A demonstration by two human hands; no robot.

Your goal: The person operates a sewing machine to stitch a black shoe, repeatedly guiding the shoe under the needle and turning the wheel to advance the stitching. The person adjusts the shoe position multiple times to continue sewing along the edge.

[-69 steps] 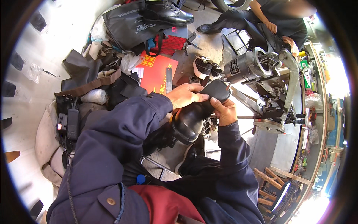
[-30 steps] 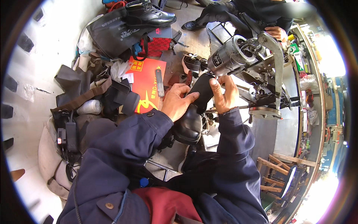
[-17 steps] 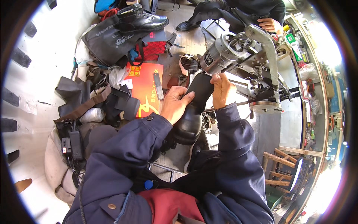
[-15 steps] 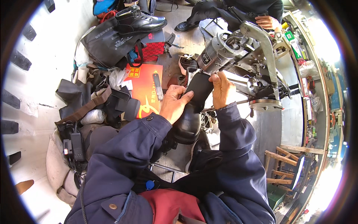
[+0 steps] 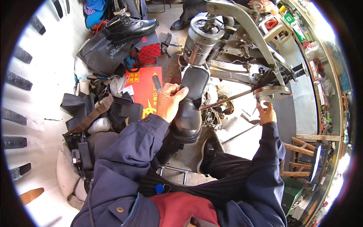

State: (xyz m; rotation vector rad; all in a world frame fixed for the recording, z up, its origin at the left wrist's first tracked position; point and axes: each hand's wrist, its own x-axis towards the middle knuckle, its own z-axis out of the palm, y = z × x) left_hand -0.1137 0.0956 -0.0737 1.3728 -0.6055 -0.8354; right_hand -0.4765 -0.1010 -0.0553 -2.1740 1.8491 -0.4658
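Observation:
My left hand (image 5: 169, 100) grips a black leather shoe (image 5: 186, 119) by its side, thumb on top near the raised tongue (image 5: 196, 80). The shoe's toe points toward me. Its far end reaches under the metal head of a shoe-sewing machine (image 5: 198, 51), and the exact spot below the head is hidden. To the right, my right hand (image 5: 267, 112) is closed at the near rim of the machine's metal handwheel (image 5: 273, 92). Fingers and thumb meet just below the wheel, and the part they grasp is partly hidden.
Another black shoe (image 5: 134, 26) lies on a dark bag (image 5: 100, 51) at the far left. Near my left arm are a red box (image 5: 149, 85) and leather scraps (image 5: 79, 108). A wooden stool (image 5: 302, 159) stands at right. Someone's dark shoe (image 5: 179, 25) is beyond the machine.
My right hand has left the shoe's tongue and moved right, down to the handwheel. My left hand still holds the shoe. The whole view has shifted, with the machine now further left.

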